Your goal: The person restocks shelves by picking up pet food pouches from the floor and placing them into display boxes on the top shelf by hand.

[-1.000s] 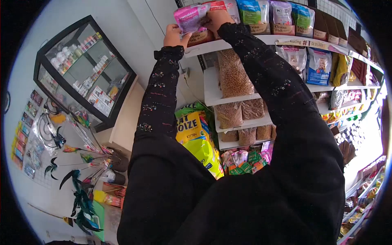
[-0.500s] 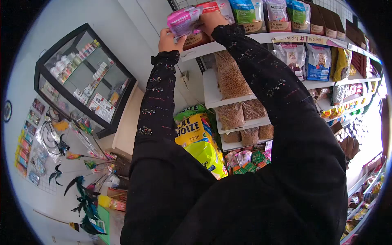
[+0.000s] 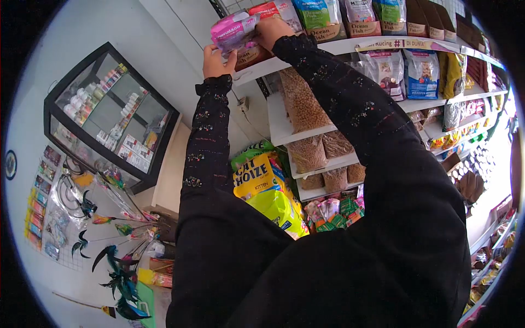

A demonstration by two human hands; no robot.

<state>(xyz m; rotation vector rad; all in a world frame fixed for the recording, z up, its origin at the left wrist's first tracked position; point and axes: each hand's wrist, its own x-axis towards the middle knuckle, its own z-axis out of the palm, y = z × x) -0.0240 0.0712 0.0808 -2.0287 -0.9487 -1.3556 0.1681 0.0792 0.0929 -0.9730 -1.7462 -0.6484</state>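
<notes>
Both arms reach up to the top shelf [image 3: 306,60]. A pink and purple pouch [image 3: 234,30] is at the shelf's left end, tilted. My left hand [image 3: 219,61] grips its lower edge from below, thumb and fingers bent round it. My right hand [image 3: 272,33] is closed at the pouch's right side, its fingertips partly hidden behind the pouch. Just behind my right hand stands a red pouch [image 3: 264,10]. To the right, a green and blue Ocean Fish pouch [image 3: 318,15] stands in a brown box.
Lower shelves hold clear bags of brown kibble [image 3: 303,101]. A yellow Cat Choize bag [image 3: 256,177] stands below them. On the left are a glass cabinet [image 3: 109,115] and feather toys [image 3: 117,279]. More packs fill the right shelves [image 3: 424,74].
The view has shifted slightly, so the shelf and hands appear a little further left. Both hands remain at the pink pouch, with little change in their grip.
</notes>
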